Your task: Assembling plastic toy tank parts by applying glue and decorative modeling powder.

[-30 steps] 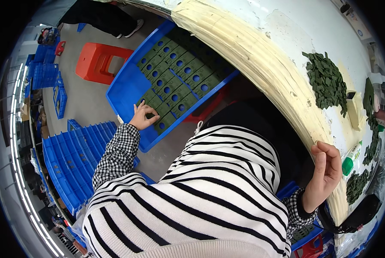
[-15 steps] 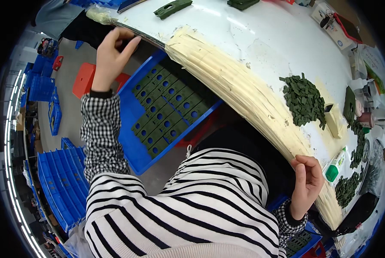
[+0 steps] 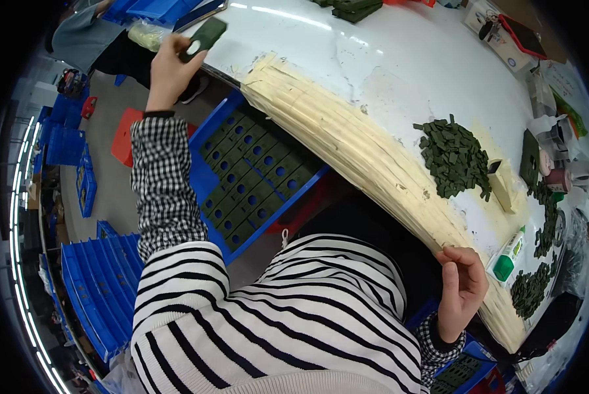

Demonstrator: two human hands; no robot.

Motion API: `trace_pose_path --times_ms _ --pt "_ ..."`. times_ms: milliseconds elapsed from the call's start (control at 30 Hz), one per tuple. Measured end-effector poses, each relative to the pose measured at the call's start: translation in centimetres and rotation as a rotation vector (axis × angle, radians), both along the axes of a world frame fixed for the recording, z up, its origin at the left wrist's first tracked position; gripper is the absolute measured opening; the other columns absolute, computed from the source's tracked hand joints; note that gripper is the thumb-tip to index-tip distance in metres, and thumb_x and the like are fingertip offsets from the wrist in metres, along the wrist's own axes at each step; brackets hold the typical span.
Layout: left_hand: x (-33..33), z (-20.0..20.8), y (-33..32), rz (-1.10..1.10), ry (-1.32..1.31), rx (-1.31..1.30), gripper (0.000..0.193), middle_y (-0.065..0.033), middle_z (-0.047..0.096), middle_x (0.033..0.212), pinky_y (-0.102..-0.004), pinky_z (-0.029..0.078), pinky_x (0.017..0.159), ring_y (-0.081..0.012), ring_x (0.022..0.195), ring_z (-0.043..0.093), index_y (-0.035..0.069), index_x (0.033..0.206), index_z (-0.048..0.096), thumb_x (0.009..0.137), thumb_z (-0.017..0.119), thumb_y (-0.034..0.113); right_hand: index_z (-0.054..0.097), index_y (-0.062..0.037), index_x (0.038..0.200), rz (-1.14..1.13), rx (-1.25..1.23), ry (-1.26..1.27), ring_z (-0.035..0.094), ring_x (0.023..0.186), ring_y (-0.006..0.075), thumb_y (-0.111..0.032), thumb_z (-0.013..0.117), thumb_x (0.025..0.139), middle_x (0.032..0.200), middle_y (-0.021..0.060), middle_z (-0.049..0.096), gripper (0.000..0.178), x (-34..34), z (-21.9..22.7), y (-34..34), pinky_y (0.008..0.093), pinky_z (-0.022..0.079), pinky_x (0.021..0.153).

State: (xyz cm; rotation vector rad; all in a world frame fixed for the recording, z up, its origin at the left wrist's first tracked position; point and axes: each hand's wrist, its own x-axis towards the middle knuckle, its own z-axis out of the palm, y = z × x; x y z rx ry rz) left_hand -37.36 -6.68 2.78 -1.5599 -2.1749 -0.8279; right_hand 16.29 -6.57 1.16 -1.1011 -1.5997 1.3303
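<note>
white table (image 3: 399, 72) – tape-edged | grey floor (image 3: 104, 190) – blue trays (image 3: 100, 289)

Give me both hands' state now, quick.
Left hand: closed on a dark green block.
Right hand: fingers curled at the table edge, holding nothing visible.

Left arm is extended far up and to the left, elbow nearly straight, sleeve in black-and-white check. Left hand (image 3: 169, 69) is raised at the top of the view, fingers closed in a grip, thumb uppermost. Right forearm is bent upward from the lower right. Right hand (image 3: 460, 292) is loosely curled, fingertips drawn in toward the thumb, wrist slightly flexed, nothing seen to be gripped.
</note>
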Motion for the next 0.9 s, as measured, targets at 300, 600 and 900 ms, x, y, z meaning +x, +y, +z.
trace_pose_path --times_ms 300,600,900 --pt "-3.6 -13.9 -22.2 0.508 -0.495 -0.587 0.033 -0.0089 0.055 0.081 -0.0321 0.045 0.065 -0.0193 0.072 0.054 0.003 0.085 0.050 0.065 0.076 0.005 0.058 0.0084 0.099 0.063 -0.003 -0.001 0.059 0.085 0.0172 -0.001 0.056 0.085 0.094 0.0127 0.059 0.016 0.5 0.1 -0.1 0.0260 0.046 0.079" --pt "-4.6 -24.5 -23.9 0.615 -0.610 -0.924 0.039 -0.0127 0.059 0.085 -0.0381 0.050 0.075 -0.0270 0.085 0.059 0.004 0.080 0.052 0.056 0.082 0.004 0.059 0.0059 0.098 0.092 -0.012 -0.005 0.060 0.086 0.0170 0.002 0.057 0.084 0.091 0.0104 0.059 0.015 0.1 0.4 0.1 0.0259 0.046 0.081" --pt "-3.1 -16.3 -16.7 0.310 -0.256 -0.542 0.026 -0.0120 0.064 0.098 -0.0360 0.048 0.082 -0.0237 0.097 0.061 0.003 0.100 0.059 0.079 0.070 0.013 0.061 0.0055 0.095 0.106 -0.022 0.027 0.063 0.084 0.0183 0.003 0.058 0.083 0.089 0.0122 0.064 0.013 0.3 0.6 0.6 0.0275 0.049 0.078"
